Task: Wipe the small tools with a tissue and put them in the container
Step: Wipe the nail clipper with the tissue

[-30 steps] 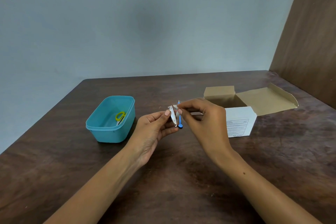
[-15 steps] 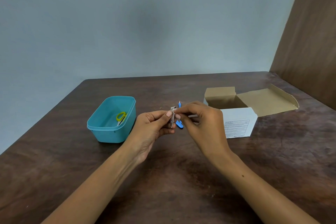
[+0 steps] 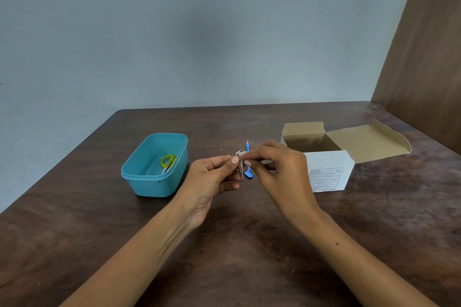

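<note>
Above the dark tabletop (image 3: 249,244), the left hand (image 3: 212,177) pinches a small metal nail clipper (image 3: 241,169) upright between thumb and fingers — the right hand (image 3: 277,169) pinches a scrap of tissue (image 3: 239,153) against its top end. A blue-handled tool (image 3: 248,173) shows just behind them. The teal container (image 3: 154,182) to the left holds yellow-handled scissors (image 3: 168,162); an open cardboard box (image 3: 329,157) lies to the right

A dark wooden table (image 3: 249,244) is set against a plain grey-blue wall (image 3: 174,32); a brown wooden panel (image 3: 429,57) is seen at right.
</note>
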Demonstrator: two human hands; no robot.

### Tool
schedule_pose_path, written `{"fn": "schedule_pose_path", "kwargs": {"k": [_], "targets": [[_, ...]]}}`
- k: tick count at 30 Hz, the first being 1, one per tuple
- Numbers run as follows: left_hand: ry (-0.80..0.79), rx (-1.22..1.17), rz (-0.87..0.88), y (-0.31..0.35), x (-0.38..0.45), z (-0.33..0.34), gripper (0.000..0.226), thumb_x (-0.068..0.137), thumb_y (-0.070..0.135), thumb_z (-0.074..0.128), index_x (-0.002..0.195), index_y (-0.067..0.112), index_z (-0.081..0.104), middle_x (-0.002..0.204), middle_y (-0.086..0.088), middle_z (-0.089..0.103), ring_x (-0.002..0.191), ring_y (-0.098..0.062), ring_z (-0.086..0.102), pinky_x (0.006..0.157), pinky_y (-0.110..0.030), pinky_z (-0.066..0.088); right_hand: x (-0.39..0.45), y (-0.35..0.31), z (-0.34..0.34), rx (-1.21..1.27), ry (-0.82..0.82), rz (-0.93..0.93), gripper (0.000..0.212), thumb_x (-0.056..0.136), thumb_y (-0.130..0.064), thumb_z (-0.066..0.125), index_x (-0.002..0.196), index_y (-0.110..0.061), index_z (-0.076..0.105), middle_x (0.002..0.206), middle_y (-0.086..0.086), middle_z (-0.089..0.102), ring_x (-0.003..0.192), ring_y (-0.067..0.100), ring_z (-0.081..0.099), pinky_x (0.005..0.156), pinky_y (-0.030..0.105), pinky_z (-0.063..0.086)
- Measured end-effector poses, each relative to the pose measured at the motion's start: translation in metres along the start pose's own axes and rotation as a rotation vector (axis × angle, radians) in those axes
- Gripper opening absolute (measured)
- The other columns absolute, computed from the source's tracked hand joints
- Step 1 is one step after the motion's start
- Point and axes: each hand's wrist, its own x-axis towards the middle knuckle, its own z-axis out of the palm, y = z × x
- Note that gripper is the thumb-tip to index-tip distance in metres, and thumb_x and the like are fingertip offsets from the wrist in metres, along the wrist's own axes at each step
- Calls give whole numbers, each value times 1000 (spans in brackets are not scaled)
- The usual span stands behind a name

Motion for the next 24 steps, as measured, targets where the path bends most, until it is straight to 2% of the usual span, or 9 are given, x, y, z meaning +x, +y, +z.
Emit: {"fn": "schedule_pose_path", "kwargs": {"k": [4, 8, 10, 14, 17, 21, 24], "targets": [[62, 7, 4, 1, 2, -2, 16, 88, 14, 60, 93, 4, 72, 80, -8, 73, 63, -6, 64, 55, -18, 54, 2, 1, -3, -19, -104, -60, 18, 77, -3, 70, 86, -17, 76, 83, -3, 70, 76, 9, 66, 63, 31, 54], [99, 42, 13, 0, 4, -2, 16, 89, 16, 61, 92, 7, 73, 84, -15, 73, 73, -15, 67, 55, -19, 53, 8, 4, -11, -66, -279, -104, 18, 77, -2, 73, 84, -18, 76, 83, -7, 71, 76, 6, 66, 67, 27, 54], [84, 27, 15, 0, 3, -1, 17, 90, 16, 59, 94, 6, 72, 85, -16, 73, 74, -17, 68, 56, -20, 54, 11, 4, -14, -37, -313, -77, 18, 77, -2, 73, 83, -18, 77, 81, -8, 71, 75, 5, 65, 68, 23, 54], [73, -23, 33, 6, 2, 1, 18, 91, 13, 58, 98, 1, 69, 81, -9, 72, 67, -10, 67, 55, -19, 55, 16, 2, -23, 109, -240, 56, 15, 76, -2, 74, 81, -16, 77, 77, -5, 73, 75, 5, 66, 66, 14, 50], [73, -29, 40, 7, 2, 1, 18, 91, 12, 57, 99, 0, 69, 82, -10, 72, 67, -9, 65, 56, -18, 55, 14, 0, -21, 192, -188, 191, 13, 77, -4, 73, 82, -16, 77, 77, -11, 72, 75, 4, 67, 69, 21, 54], [53, 11, 50, 8, 2, 1, 18, 91, 12, 57, 98, 3, 70, 86, -11, 71, 72, -11, 64, 58, -18, 55, 10, -4, -12, 225, -174, 263, 8, 79, -4, 72, 81, -11, 75, 79, -6, 73, 75, 9, 68, 70, 37, 58], [36, 20, 52, 8, 1, 0, 18, 91, 11, 57, 98, 2, 70, 84, -10, 72, 71, -10, 67, 61, -19, 56, 8, -5, -9, 186, -157, 262, 11, 81, -6, 71, 79, -17, 72, 77, -11, 70, 77, 8, 66, 69, 37, 57]]}}
